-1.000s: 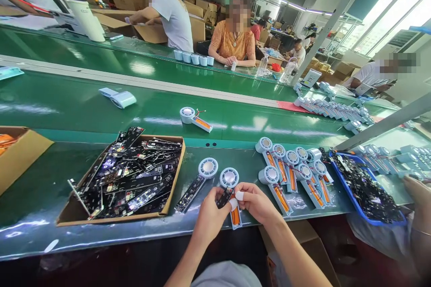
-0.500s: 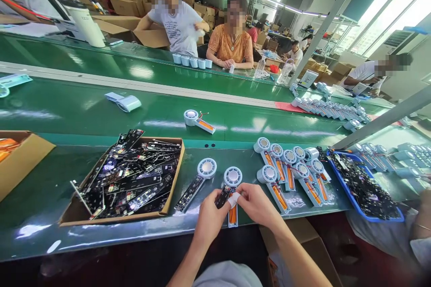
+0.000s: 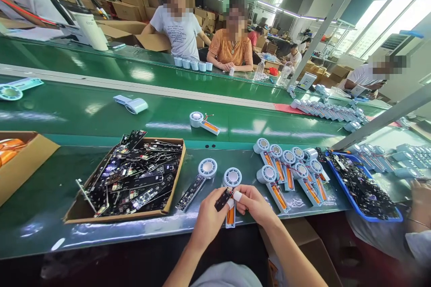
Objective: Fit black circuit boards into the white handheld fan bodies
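Observation:
My left hand (image 3: 209,217) is closed round a small black circuit board (image 3: 223,199), held above the handle of a light-blue handheld fan (image 3: 232,176). My right hand (image 3: 255,205) is beside the board with its fingers pinched together; a white cover sits on the thumb tip. Whatever lies between those fingers is too small to make out. The fan rests on the bench, its round grille pointing up, and an orange strip (image 3: 230,216) shows in its open handle. Left of it lies another fan (image 3: 207,168) with a black board along its handle.
A cardboard box (image 3: 183,157) of black circuit boards stands at left. Several fans (image 3: 288,158) with orange strips lie at right, near a blue tray (image 3: 365,218) of boards. Fan parts and a fan (image 3: 196,119) lie on the green belt (image 3: 161,116). Co-workers are across and at right.
The board in my left hand has tilted, and my right fingers have drawn slightly away from it. Pieces on the belt have shifted right. The co-worker in the white shirt has lowered an arm.

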Demonstrator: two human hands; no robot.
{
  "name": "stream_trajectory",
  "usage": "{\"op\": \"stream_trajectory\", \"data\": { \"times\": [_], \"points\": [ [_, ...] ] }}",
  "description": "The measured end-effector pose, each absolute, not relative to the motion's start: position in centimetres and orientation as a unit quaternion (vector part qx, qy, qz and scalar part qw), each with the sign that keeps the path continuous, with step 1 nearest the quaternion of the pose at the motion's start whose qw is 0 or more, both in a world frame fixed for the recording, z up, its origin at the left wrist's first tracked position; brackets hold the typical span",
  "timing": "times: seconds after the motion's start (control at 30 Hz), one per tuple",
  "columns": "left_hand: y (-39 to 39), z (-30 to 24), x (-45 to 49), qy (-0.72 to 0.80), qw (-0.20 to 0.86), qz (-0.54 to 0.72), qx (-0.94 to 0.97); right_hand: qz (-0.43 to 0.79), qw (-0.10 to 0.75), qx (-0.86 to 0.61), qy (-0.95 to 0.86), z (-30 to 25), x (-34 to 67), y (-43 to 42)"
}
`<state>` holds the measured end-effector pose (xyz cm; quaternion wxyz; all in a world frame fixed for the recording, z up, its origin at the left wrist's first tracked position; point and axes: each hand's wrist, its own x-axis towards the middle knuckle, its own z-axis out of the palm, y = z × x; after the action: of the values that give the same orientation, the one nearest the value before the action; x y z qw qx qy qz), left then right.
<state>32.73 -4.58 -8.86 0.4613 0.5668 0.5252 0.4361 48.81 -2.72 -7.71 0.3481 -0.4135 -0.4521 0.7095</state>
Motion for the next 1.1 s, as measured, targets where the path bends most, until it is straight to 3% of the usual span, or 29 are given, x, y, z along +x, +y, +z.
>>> {"op": "stream_trajectory", "data": {
  "times": [0.17, 0.3, 0.47, 0.67, 1.1],
  "points": [
    [-3.3, -8.1, 31.1, 0.492, 0.513, 0.380, 0.591, 0.638, 0.315, -0.416, -0.566, -7.2, 49.0, -2.8],
    [-2.8, -7.3, 31.0, 0.502, 0.488, 0.373, 0.608, 0.570, 0.312, -0.441, -0.619, -6.9, 49.1, -3.1],
    [-3.1, -7.0, 31.3, 0.566, 0.394, 0.448, 0.569, 0.343, 0.335, -0.499, -0.722, -6.9, 48.2, -4.1],
    [-3.6, -7.3, 31.2, 0.603, 0.525, 0.434, 0.416, 0.098, 0.339, -0.500, -0.791, -8.7, 45.4, -5.7],
    [-4.5, -8.3, 30.9, 0.562, 0.610, 0.451, 0.329, 0.023, 0.336, -0.485, -0.807, -10.2, 45.3, -5.8]
  ]
}}
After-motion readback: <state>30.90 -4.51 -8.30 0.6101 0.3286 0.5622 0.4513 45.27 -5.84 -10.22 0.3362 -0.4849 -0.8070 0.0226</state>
